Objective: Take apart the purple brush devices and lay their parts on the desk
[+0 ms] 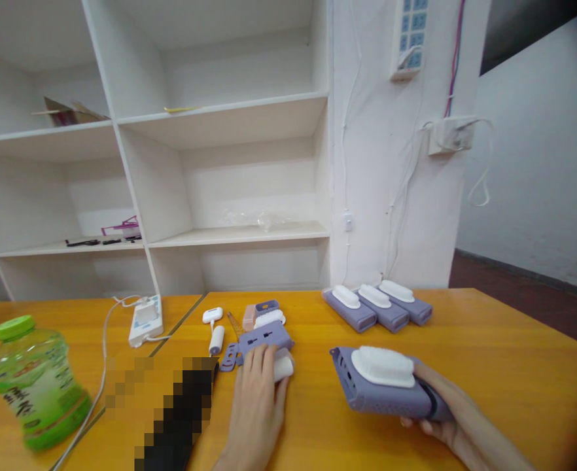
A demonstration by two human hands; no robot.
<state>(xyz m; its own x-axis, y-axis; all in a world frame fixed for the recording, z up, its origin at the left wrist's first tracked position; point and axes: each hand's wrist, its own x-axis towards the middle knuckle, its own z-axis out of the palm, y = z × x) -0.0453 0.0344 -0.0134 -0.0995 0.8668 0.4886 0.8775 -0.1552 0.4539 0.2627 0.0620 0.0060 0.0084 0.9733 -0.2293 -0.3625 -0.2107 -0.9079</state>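
Purple case (377,400) bearing a white ribbed piece (384,365), in the grasp of the right hand (438,399). The hand closes on one end of the case, with fingertips beneath, so that most of the body projects leftward from the grip. The left hand (258,386) lies left of the case, palm down; its fingers curve over a small white part (283,367), but whether they grip it cannot be told. Three similar cases (392,319) rest beyond the held case; a green-capped jar (36,392) stands far to its left.
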